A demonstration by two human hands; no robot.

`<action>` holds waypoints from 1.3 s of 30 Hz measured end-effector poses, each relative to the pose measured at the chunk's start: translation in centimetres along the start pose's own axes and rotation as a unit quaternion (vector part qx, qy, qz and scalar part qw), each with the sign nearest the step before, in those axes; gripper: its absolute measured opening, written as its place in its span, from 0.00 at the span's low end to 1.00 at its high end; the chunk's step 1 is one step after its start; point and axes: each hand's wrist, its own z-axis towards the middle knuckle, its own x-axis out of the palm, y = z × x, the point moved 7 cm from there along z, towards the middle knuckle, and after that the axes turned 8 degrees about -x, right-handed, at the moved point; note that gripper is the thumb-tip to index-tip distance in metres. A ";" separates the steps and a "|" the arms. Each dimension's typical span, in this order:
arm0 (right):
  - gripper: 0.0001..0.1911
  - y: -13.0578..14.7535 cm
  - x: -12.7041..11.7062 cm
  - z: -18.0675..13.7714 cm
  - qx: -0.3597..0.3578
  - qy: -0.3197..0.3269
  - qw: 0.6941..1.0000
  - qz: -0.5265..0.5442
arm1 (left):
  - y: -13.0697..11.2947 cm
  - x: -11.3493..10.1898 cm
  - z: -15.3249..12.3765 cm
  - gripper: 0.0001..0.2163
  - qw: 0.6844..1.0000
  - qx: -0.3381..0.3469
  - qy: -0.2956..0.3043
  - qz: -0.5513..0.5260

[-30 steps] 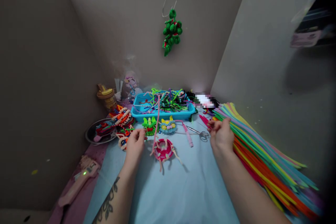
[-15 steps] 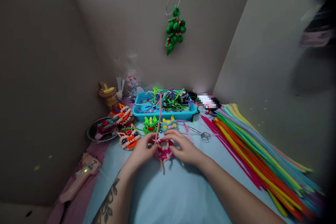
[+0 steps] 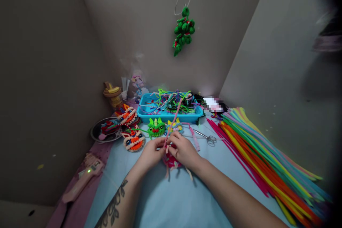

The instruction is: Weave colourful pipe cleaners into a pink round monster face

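Over the light blue table cover, a pink pipe-cleaner piece (image 3: pixel 173 162) hangs between my hands, with loose pale ends sticking out below it. My left hand (image 3: pixel 155 151) is closed on its left side, fingers pinched together. From the pinch a long pink pipe cleaner (image 3: pixel 175 117) rises and leans right. Closed on the other side, my right hand (image 3: pixel 184 148) has its thumb and fingertips near the stem's base, and its fingers hide much of the piece. Just beyond lie a green pipe-cleaner face (image 3: pixel 156 128) and a blue and yellow one (image 3: pixel 174 127).
Behind stands a blue tray (image 3: pixel 171 117) of pipe-cleaner scraps. Scissors (image 3: pixel 207 138) and long pipe cleaners (image 3: pixel 267 156) lie right. Orange-and-cream faces (image 3: pixel 134 140), a metal bowl (image 3: pixel 93 137) and a pink glue gun (image 3: pixel 85 178) are left. A green ornament (image 3: pixel 184 30) hangs against the back panel.
My right hand has moved in toward my left, covering more of the pink piece. The upright pink pipe cleaner now leans right. The whole view has shifted slightly.
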 end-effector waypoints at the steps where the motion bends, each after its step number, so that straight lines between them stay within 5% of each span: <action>1: 0.09 -0.1 0.0 -0.1 0.001 -0.013 1.000 0.009 | 0.0 0.0 0.0 0.15 1.000 0.000 0.000 -0.004; 12: 0.03 -2.6 -0.4 -0.9 0.097 -0.098 0.980 0.146 | -0.7 0.4 -0.4 0.12 0.991 0.025 -0.012 0.134; 18: 0.13 -4.3 0.6 -1.5 0.154 -0.115 0.934 0.301 | -1.4 0.6 -0.5 0.10 0.967 0.066 -0.036 0.244; 24: 0.04 -4.6 0.6 -1.7 0.170 -0.123 0.924 0.318 | -0.8 0.1 -0.6 0.12 0.987 0.010 -0.067 0.148; 32: 0.02 -3.3 0.2 -1.4 0.156 -0.082 0.950 0.258 | -1.6 -0.2 -1.2 0.05 0.968 0.090 -0.141 0.185; 39: 0.02 -3.1 0.0 -1.4 0.147 -0.093 0.953 0.250 | -1.4 -0.6 -1.1 0.04 0.961 0.086 -0.172 0.197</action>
